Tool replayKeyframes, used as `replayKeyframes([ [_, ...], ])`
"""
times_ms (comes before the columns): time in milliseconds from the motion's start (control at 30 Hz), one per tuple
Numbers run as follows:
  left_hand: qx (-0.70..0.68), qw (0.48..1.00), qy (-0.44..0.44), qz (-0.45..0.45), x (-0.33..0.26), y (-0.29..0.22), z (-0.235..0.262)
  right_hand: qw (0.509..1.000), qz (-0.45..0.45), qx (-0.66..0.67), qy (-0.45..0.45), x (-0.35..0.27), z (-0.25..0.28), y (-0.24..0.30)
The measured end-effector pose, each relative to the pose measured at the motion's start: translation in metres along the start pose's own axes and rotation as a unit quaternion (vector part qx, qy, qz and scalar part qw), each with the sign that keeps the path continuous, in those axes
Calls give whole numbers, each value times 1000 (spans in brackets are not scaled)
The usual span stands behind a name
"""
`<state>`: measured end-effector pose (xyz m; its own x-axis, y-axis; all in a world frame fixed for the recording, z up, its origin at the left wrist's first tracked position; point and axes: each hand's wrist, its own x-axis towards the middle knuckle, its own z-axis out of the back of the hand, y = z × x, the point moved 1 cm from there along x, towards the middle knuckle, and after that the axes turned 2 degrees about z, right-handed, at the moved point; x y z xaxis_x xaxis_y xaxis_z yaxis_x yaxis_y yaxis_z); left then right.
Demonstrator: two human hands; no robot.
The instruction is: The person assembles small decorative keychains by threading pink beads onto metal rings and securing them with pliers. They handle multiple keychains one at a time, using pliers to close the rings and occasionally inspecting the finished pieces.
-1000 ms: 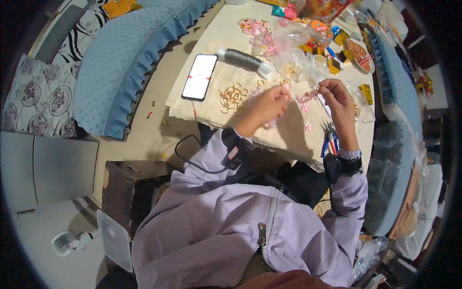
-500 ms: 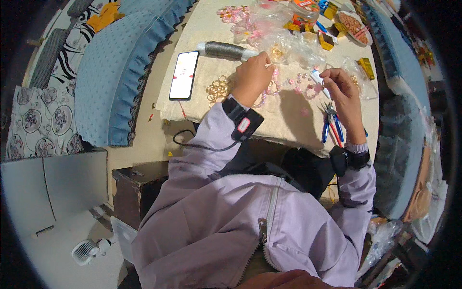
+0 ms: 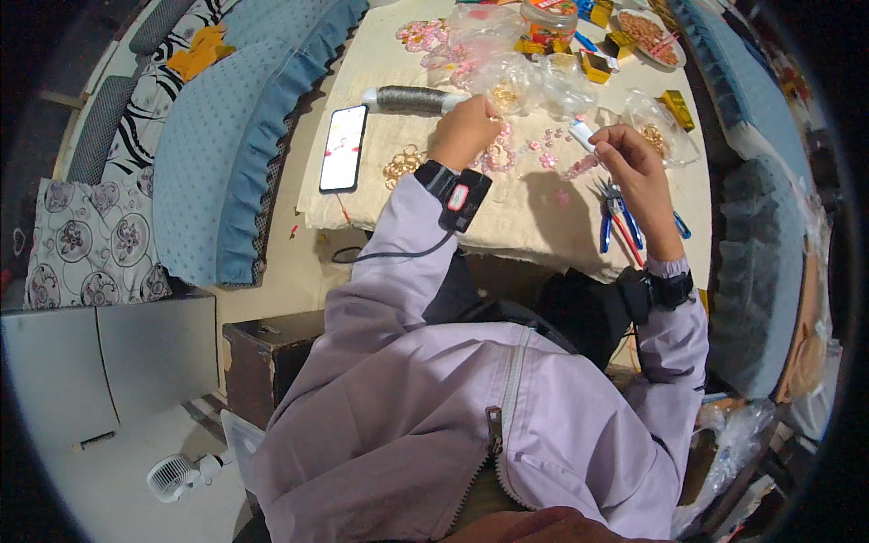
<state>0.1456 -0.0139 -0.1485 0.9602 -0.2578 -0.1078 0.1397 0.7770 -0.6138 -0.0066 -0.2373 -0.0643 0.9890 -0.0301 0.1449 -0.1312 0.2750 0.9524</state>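
My left hand (image 3: 464, 134) is closed beside a white tube wound with grey thread (image 3: 412, 99), fingertips pinched; whatever they hold is too small to make out. A string of pink beads (image 3: 499, 156) lies by its fingers. To the right, my right hand (image 3: 638, 170) has thumb and forefinger pinched together, their contents unclear. Close to that pinch are a short strand of pink beads (image 3: 579, 168) and a small white-and-blue tube (image 3: 581, 133). Loose pink beads (image 3: 548, 160) lie between the hands. Below the right hand rest blue-handled pliers (image 3: 606, 222) and a red-handled tool (image 3: 626, 240).
A lit phone (image 3: 344, 149) and gold rings (image 3: 401, 166) lie left on the cloth-covered table (image 3: 520, 226). Farther back are clear plastic bags (image 3: 566, 90), small gold boxes (image 3: 595, 66), a clear jar (image 3: 549, 23) and a plate of brown bits (image 3: 668, 56). Blue-covered seats flank the table.
The view has shifted slightly. The bead strand by my right hand was a rounder loop and now looks drawn out toward the fingers. Both hands stay pinched in nearly the same places.
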Motion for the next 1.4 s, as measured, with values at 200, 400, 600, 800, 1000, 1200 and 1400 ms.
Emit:
replayKeyframes([
  [200, -34, 999, 18, -27, 3, -1, -2, 1000, -4, 22, 1, -11, -2, 8],
  [400, -167, 971, 118, -119, -15, -19, 8, 1000, 1, 13, 9, -22, 0, 13],
  [600, -117, 962, 92, -231, -7, -27, 29, 1000, 5, 17, 6, -25, -1, 13],
  [800, -115, 979, 125, -112, 26, 2, 23, 999, -8, 30, 13, -28, 0, 13],
  [1000, -60, 991, 8, -118, 40, 15, 22, 999, -10, 43, 6, -24, -5, 8],
  [1200, 28, 991, 5, -133, 27, 10, 33, 999, -14, 39, 8, -22, -11, 6],
  [1400, -6, 984, -27, -178, 7, -7, 51, 998, -7, 53, 20, -24, -9, 7],
])
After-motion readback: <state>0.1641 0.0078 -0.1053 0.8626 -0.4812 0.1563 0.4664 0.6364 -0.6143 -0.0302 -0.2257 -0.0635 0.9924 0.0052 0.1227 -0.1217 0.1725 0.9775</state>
